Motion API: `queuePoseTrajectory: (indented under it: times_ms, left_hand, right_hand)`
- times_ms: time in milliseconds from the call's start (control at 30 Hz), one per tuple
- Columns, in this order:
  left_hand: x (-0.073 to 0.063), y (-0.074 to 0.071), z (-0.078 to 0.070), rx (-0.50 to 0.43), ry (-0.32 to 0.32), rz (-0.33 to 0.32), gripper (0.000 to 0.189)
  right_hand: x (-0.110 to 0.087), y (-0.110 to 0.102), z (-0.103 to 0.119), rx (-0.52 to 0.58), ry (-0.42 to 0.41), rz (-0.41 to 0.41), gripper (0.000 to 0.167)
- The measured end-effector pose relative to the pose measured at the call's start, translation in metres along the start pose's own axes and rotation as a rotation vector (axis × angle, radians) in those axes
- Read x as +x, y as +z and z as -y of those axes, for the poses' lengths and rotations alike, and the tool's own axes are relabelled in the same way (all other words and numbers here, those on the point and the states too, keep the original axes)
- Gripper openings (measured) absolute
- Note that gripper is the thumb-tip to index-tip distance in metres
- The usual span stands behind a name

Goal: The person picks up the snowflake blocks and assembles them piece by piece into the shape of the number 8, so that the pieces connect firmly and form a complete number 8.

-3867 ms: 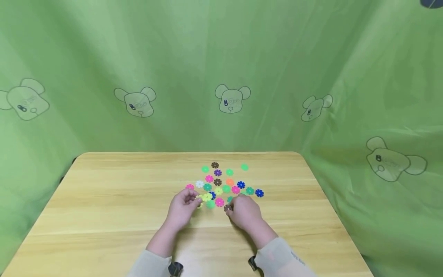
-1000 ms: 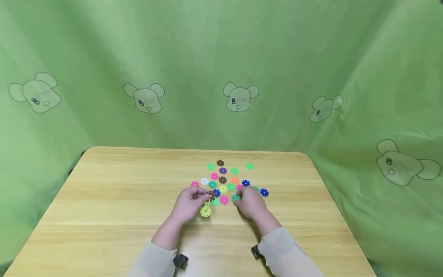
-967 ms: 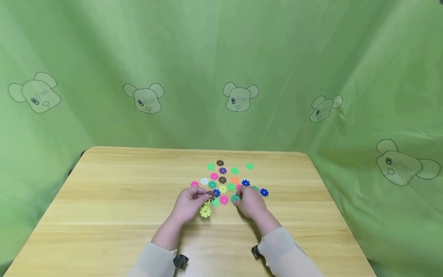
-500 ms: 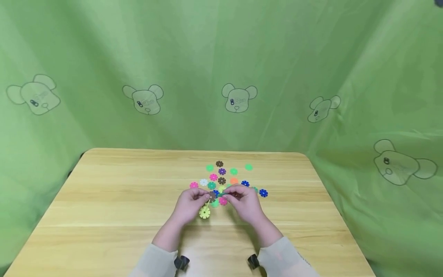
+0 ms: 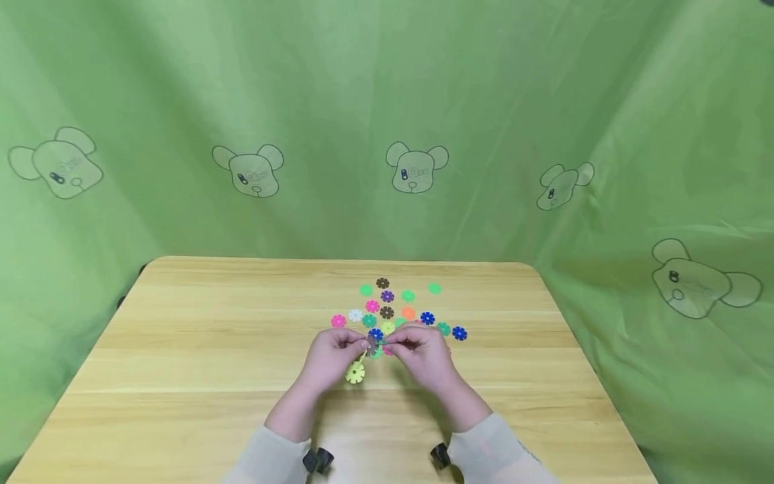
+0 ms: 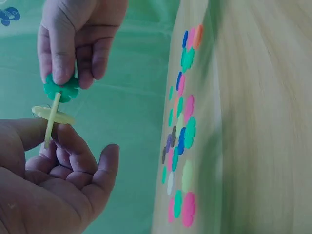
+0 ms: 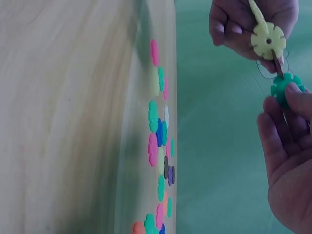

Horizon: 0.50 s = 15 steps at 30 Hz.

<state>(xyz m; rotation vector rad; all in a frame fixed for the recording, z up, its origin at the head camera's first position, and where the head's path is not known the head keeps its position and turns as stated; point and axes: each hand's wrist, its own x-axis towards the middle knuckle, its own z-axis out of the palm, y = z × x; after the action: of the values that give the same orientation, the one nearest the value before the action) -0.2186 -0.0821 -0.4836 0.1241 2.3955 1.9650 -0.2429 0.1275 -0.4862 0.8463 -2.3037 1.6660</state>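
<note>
Joining is judged the step in hand. At lower centre of the head view, the left hand pinches a chain of yellow discs and a brown disc; the right hand pinches a green disc at the brown edge. Engagement is unclear; the next move likely calls for alignment, then pressing.

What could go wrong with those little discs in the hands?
The green disc, pinched in the right hand, could slip where it seems to meet the brown disc.
Pushing may loosen the joined discs that the left hand holds.
Anything dropped could get mixed up with the loose discs on the table.
</note>
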Motion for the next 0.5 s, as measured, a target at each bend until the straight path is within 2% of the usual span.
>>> queuePoseTrajectory:
  times_ms: [233,500]
  left_hand:
    - [-0.003,0.0025,-0.0047,-0.01,-0.017,0.008,0.01]
    - [-0.0017,0.0039,-0.0021,0.004,-0.025,0.042,0.01]
  right_hand:
    - [-0.0004,-0.0053,0.0013,0.072,0.039,0.049,0.01]
    - [0.0004,-0.0076,0.001,0.018,0.002,0.079,0.008]
